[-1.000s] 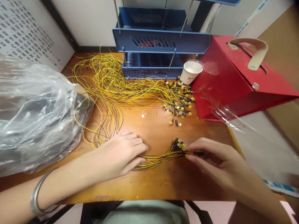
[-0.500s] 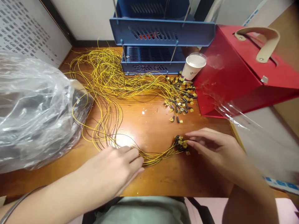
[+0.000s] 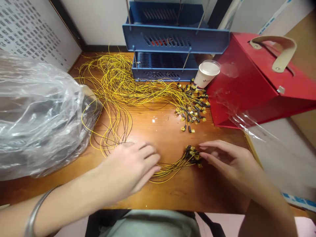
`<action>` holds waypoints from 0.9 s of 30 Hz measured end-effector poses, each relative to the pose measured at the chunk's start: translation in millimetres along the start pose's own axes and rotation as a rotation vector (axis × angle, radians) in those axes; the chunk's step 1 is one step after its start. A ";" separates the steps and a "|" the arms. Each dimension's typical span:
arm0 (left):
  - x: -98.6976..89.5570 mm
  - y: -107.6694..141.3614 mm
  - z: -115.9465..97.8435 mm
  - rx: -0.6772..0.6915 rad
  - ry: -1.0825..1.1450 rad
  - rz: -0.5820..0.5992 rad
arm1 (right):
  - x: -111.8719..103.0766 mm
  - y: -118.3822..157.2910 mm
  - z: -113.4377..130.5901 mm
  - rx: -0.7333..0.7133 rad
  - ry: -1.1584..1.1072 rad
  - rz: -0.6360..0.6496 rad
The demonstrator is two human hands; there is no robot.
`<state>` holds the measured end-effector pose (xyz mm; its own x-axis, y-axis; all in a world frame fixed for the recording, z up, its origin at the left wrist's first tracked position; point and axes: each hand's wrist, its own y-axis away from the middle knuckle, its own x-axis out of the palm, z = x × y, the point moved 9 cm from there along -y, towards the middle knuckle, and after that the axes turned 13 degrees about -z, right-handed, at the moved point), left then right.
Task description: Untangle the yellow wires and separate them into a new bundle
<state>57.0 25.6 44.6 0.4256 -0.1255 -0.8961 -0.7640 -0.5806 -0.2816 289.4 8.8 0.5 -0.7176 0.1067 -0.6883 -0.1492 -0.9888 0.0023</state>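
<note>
A bundle of thin yellow and black wires (image 3: 172,168) runs over the wooden table, its black connector ends (image 3: 192,154) bunched at the right. My left hand (image 3: 138,164) is over the wires, palm down; its fingers are slightly blurred and their undersides hidden, so any hold is unclear. Just right of the connectors, my right hand (image 3: 222,156) has thumb and index finger apart, with nothing visibly held between them. Farther back lies a larger tangle of yellow wires (image 3: 116,75), with many loose connector ends (image 3: 194,110) beside the cup.
Behind the wires stands a blue tiered rack (image 3: 176,39). A white paper cup (image 3: 206,75) is next to a red box (image 3: 242,79) with a beige handle. At left, a clear plastic bag (image 3: 44,121) bulges onto the table (image 3: 172,197).
My left hand has moved slightly right and up over the wires. The right thumb and index finger have parted a little by the connectors. The whole view has shifted slightly.
</note>
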 end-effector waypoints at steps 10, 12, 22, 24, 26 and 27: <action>45.5 -103.3 37.3 -0.237 -0.015 -0.015 | -7.1 5.9 -3.2 -0.011 -0.030 -0.032; 52.2 -110.8 36.4 -0.215 -0.016 -0.017 | -9.5 6.5 -3.0 -0.012 -0.030 -0.052; 32.7 -91.0 -1.7 -0.322 0.655 -0.155 | 3.4 2.8 39.6 -0.101 -0.162 -0.212; 26.2 -84.7 -8.0 -0.296 0.672 -0.162 | 7.2 1.4 46.1 -0.134 -0.156 -0.205; 30.3 -78.7 0.3 -0.390 0.715 -0.137 | 4.6 1.0 47.5 -0.137 -0.156 -0.245; 36.1 -75.9 8.3 -0.473 0.754 -0.117 | 1.9 1.4 47.7 -0.138 -0.163 -0.275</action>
<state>126.3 71.8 30.8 0.8211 -0.4428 -0.3603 -0.4868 -0.8727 -0.0369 255.4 12.6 33.8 -0.7644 0.3753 -0.5242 -0.2665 -0.9243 -0.2732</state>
